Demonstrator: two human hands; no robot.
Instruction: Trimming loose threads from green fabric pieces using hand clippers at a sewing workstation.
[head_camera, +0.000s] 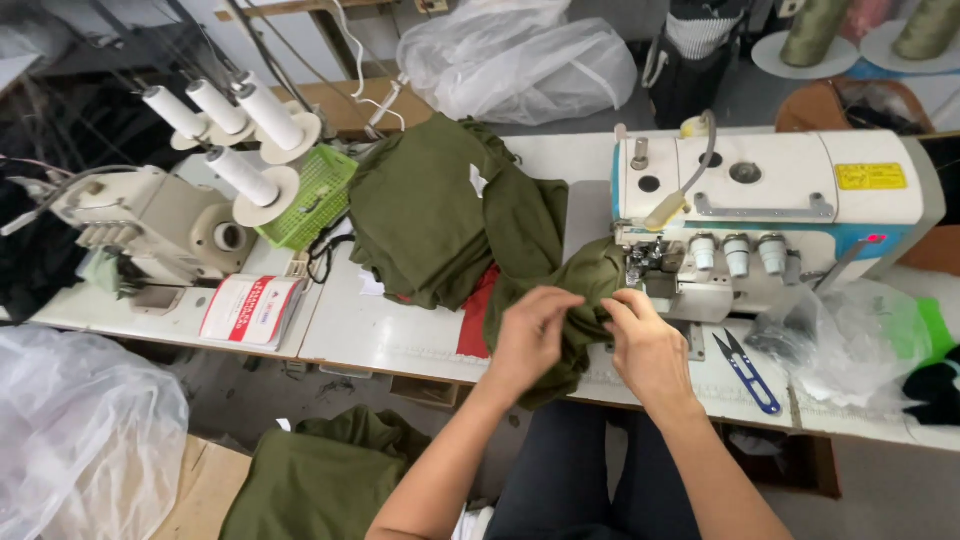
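My left hand (532, 335) and my right hand (645, 345) both pinch a piece of olive green fabric (570, 290) at the table's front edge. The fabric leads up to the needle area of a white sewing machine (770, 200), just left of its presser foot. A larger pile of the same green fabric (440, 215) lies behind my left hand, with a red piece (480, 310) showing under it.
Blue-handled thread snips (748, 372) lie right of my right hand. A second machine (150, 225) with white thread cones (250, 120) and a green basket (315, 195) stands left. Clear plastic bags (850, 340) sit at right. More green fabric (320, 480) lies on the floor.
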